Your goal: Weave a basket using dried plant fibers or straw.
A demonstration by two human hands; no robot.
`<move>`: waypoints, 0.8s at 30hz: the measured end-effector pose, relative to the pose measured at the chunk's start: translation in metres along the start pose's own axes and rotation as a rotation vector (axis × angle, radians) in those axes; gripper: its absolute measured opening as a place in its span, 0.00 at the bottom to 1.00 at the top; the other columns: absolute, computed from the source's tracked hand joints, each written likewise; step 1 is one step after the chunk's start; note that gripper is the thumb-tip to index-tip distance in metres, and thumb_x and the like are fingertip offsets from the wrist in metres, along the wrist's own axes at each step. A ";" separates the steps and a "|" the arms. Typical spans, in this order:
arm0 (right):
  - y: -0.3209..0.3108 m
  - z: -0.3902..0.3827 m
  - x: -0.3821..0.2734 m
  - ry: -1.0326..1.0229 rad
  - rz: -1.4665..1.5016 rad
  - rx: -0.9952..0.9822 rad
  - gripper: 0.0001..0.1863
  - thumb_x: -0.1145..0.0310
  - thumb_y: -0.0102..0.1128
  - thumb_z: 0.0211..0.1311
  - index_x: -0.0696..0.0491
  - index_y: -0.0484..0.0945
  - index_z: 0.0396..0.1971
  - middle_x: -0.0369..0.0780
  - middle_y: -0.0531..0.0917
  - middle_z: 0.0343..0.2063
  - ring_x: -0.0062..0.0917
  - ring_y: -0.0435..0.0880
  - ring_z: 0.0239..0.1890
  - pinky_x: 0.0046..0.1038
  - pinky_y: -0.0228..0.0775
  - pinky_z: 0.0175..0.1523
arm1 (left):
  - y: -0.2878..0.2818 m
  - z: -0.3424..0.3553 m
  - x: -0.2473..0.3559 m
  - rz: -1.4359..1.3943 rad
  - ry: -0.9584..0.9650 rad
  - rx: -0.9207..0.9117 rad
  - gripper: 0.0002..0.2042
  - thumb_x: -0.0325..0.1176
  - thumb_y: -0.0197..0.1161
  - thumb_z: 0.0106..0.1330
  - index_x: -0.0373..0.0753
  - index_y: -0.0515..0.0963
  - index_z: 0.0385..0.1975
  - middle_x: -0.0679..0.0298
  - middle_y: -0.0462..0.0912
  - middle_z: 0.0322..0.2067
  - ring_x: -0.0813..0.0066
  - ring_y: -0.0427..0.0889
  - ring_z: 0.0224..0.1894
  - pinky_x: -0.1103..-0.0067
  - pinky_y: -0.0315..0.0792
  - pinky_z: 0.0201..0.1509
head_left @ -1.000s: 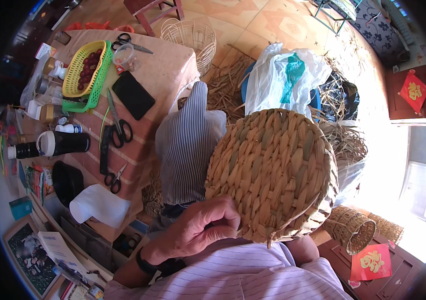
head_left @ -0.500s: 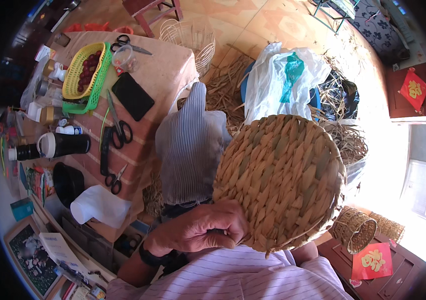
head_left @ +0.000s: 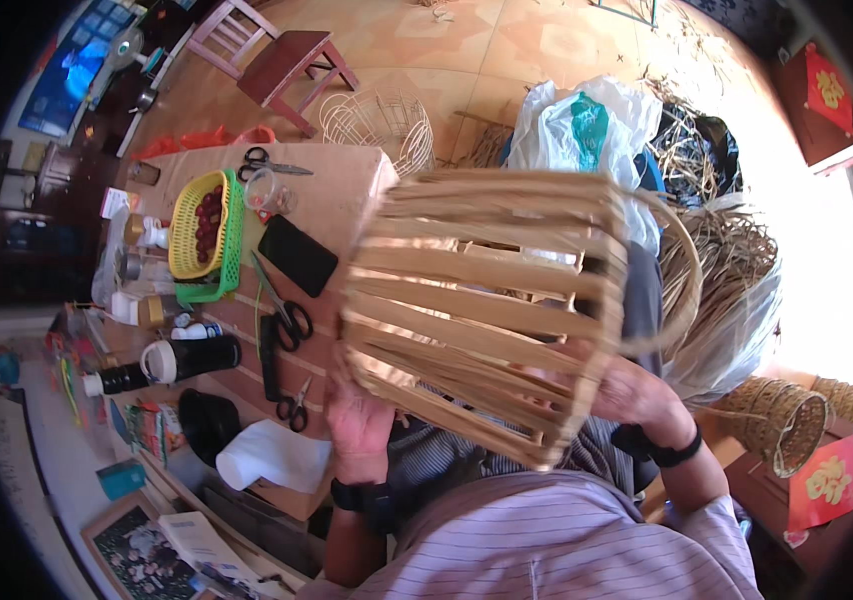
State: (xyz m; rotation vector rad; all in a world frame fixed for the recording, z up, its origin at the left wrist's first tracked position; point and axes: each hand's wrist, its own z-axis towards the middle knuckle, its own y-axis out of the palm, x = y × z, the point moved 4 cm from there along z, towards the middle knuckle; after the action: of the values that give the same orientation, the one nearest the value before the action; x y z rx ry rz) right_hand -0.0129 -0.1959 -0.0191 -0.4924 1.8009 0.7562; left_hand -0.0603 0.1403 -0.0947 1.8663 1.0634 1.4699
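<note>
A half-woven straw basket (head_left: 487,300) with upright flat ribs lies on its side in front of me, its open frame facing the camera. My left hand (head_left: 359,420) grips its lower left rim, next to the table edge. My right hand (head_left: 637,390) holds the right side, partly hidden behind the ribs. A curved strip handle (head_left: 689,270) sticks out at the right. Both wrists wear dark bands.
A low table (head_left: 347,190) at left holds scissors (head_left: 287,315), a black phone (head_left: 298,255), a yellow basket of red fruit (head_left: 202,220), bottles and a white cloth (head_left: 272,455). A wire frame (head_left: 379,120), stool (head_left: 292,60), plastic bags (head_left: 587,125), straw piles and a small woven basket (head_left: 782,420) lie around.
The basket has been turned from showing its round woven bottom to showing its ribbed side. My right hand has come into view on it.
</note>
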 end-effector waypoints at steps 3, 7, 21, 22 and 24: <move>0.033 0.003 -0.053 -0.190 -0.003 -0.076 0.34 0.41 0.60 0.80 0.63 0.83 0.56 0.48 0.90 0.51 0.40 0.90 0.52 0.35 0.80 0.57 | -0.071 0.005 0.020 -0.054 0.087 0.071 0.35 0.38 0.65 0.80 0.45 0.60 0.84 0.56 0.68 0.80 0.54 0.67 0.81 0.51 0.60 0.85; 0.075 0.010 -0.073 -0.508 -0.639 0.194 0.27 0.53 0.66 0.73 0.62 0.80 0.58 0.45 0.84 0.47 0.42 0.87 0.52 0.39 0.81 0.59 | -0.063 0.006 0.015 -0.980 -0.115 -0.198 0.26 0.33 0.57 0.85 0.37 0.67 0.79 0.55 0.68 0.80 0.55 0.69 0.79 0.57 0.64 0.83; 0.114 0.029 -0.052 -0.682 -0.837 0.067 0.30 0.73 0.65 0.62 0.65 0.75 0.65 0.39 0.72 0.32 0.31 0.81 0.34 0.35 0.78 0.32 | -0.023 -0.047 0.007 0.679 0.124 0.250 0.24 0.38 0.55 0.85 0.35 0.67 0.76 0.54 0.76 0.71 0.60 0.80 0.69 0.65 0.74 0.75; 0.114 0.029 -0.053 -0.663 -0.857 0.054 0.30 0.73 0.64 0.63 0.65 0.74 0.65 0.39 0.73 0.33 0.32 0.82 0.34 0.35 0.78 0.32 | -0.020 -0.045 0.006 0.678 0.120 0.249 0.24 0.38 0.55 0.85 0.35 0.67 0.76 0.54 0.76 0.71 0.60 0.80 0.69 0.65 0.74 0.75; 0.122 0.028 -0.051 -0.645 -0.869 0.031 0.29 0.73 0.63 0.64 0.65 0.74 0.65 0.40 0.73 0.34 0.32 0.82 0.35 0.35 0.79 0.32 | -0.020 -0.053 0.021 0.778 0.095 0.222 0.24 0.37 0.55 0.85 0.35 0.67 0.76 0.53 0.76 0.71 0.60 0.80 0.69 0.65 0.74 0.75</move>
State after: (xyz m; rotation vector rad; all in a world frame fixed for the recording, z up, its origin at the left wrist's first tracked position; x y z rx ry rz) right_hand -0.0556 -0.0905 0.0534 -0.8178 0.8568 0.2197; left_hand -0.1145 0.1660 -0.0854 2.5629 0.5576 1.9202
